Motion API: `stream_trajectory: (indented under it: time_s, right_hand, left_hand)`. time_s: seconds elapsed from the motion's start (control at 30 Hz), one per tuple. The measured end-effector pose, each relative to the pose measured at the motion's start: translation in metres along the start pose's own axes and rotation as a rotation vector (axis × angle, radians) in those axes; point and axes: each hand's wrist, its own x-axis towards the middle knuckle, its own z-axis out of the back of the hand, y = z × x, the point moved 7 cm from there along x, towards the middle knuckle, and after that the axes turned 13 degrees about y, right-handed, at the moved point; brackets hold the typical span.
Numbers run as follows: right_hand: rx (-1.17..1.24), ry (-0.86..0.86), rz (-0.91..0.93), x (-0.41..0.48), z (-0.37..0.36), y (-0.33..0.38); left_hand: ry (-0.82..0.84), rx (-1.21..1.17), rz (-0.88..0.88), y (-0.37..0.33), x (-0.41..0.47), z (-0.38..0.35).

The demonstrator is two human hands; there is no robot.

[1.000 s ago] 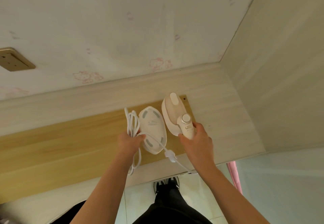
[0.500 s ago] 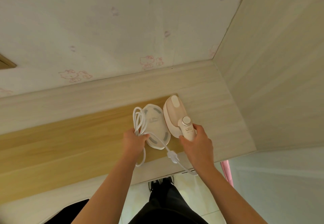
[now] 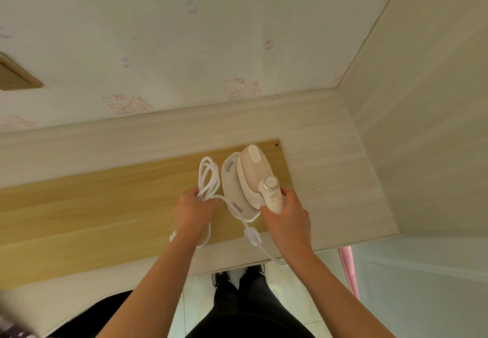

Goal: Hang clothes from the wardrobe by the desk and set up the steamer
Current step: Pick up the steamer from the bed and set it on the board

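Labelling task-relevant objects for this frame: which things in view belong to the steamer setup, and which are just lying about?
In use:
steamer, gripped by right hand
white base partly beneath it
coiled cord, held in left hand
desk

Lying about:
pink pole
cartoon wallpaper

A pale pink steamer with white cord over a tan-and-cream wood-grain desk; cat-print wallpaper.

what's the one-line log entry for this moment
left hand: grips coiled cord | right hand: grips steamer handle | steamer: overlaps white base on desk | phase: steamer setup
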Motion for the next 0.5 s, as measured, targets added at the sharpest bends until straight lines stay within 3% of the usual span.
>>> stream_trajectory:
  time_s: [0.5]
  right_hand:
    - [-0.015,-0.086,-0.050,-0.008,-0.053,0.015]
  left_hand:
    - [-0.079,0.128,-0.229,0.006,-0.015,0.075]
